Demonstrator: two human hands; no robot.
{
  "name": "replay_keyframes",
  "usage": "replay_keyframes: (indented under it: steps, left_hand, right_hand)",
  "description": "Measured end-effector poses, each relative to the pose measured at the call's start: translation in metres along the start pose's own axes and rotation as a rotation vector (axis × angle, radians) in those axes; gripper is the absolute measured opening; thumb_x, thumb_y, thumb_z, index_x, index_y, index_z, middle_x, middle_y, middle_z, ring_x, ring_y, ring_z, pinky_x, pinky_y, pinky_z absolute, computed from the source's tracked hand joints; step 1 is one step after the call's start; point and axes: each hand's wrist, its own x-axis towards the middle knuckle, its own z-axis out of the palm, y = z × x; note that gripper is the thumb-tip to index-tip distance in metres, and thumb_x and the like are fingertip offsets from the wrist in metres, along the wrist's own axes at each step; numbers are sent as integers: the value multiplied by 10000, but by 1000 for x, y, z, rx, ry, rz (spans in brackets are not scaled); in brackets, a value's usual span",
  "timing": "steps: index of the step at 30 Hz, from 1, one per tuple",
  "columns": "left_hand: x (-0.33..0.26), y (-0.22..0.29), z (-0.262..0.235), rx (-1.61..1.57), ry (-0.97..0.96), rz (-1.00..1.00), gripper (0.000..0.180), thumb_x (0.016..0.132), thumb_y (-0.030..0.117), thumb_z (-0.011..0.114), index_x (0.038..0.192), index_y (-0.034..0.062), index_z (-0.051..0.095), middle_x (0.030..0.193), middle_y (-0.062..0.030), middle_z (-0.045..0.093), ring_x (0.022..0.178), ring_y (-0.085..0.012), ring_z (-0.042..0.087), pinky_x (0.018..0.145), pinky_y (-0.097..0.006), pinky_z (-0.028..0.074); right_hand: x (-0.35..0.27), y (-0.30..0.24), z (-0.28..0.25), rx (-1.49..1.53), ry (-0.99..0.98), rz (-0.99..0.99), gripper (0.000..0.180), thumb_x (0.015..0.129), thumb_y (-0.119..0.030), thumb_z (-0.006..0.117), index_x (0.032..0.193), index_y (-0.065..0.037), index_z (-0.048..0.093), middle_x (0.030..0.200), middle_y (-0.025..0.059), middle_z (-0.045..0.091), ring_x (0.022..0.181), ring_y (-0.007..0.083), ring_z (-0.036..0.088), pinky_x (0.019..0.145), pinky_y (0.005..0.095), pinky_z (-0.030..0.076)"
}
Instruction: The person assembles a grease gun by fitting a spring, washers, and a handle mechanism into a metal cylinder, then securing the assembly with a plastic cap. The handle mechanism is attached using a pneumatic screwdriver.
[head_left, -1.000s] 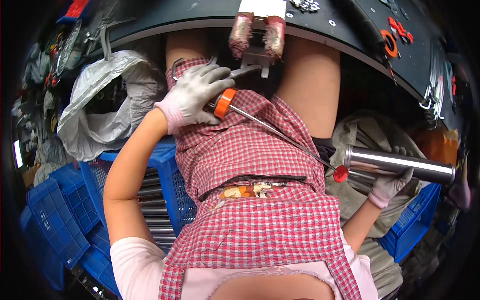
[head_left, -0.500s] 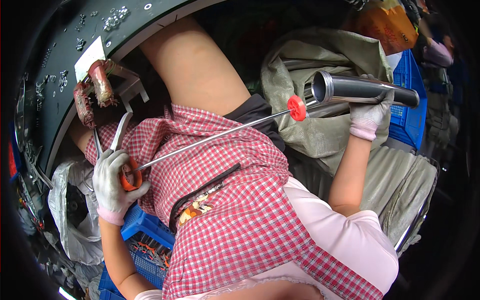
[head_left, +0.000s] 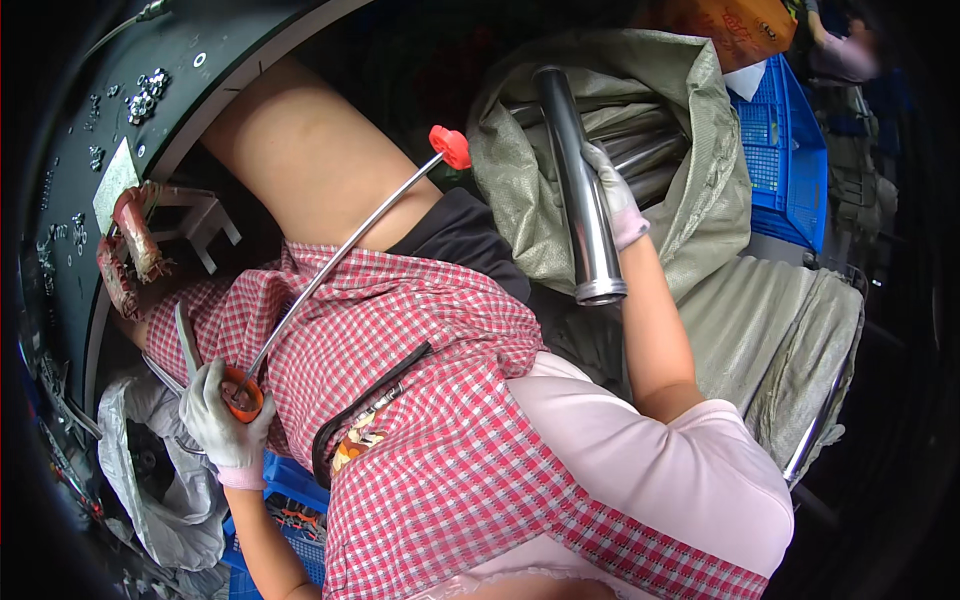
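the white-gloved right hand [head_left: 614, 190] grips the shiny steel tube [head_left: 578, 185], swung from crosswise to steep at upper centre — leaving it apart from the orange-collared, red-tipped metal rod [head_left: 340, 255] the white-gloved left hand [head_left: 213, 415] clasps, lower left.

small shiny metal pieces [head_left: 148, 97] lie clustered on a black, pale-edged tabletop [head_left: 182, 122]. a crumpled whitish plastic bag [head_left: 175, 540] sits at lower left. at upper right, an orange package [head_left: 725, 25] is near a blue plastic crate [head_left: 810, 185].
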Motion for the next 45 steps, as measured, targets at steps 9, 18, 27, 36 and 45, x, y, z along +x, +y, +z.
replay_keyframes:
  steps: [9,18,27,36,45]
  left_hand:
    - [2,3,2,-20,16,24,750,587,274,788,1240,64,484,1142,-113,570,1048,-296,545,945,-426,362]
    - [12,10,7,-63,45,-43,858,555,139,785,1314,36,398,1259,-115,529,1127,-291,519,1055,-479,271]
    - [13,15,-9,-80,78,15,847,498,162,821,1255,47,459,1072,-104,593,1037,-275,564,1016,-481,356]
    - [13,31,-35,-378,77,-190,850,525,111,783,1290,45,420,1065,-104,595,1098,-347,495,978,-443,375]
    - [13,31,-54,-437,168,156,1098,461,216,869,1384,37,303,999,-93,624,1008,-320,563,924,-433,405]
  right_hand:
    - [68,-40,-41,-957,767,-107,747,837,-444,501,1420,-41,266,1371,246,392,1226,397,435,1018,421,367]
    - [-7,-27,-81,-2226,-204,-338,647,568,-147,705,1187,-92,522,1246,144,496,1177,298,466,1049,397,310]
    - [-13,-149,-51,-193,670,-1347,501,735,-386,662,1008,12,530,939,169,586,844,276,590,842,399,476]
    - [-26,-145,70,571,268,-936,533,764,-544,461,995,-72,552,945,155,596,886,329,593,846,483,486]
    - [-15,-154,113,698,-768,-533,479,721,-322,654,1047,3,521,966,123,552,915,246,542,861,388,434]
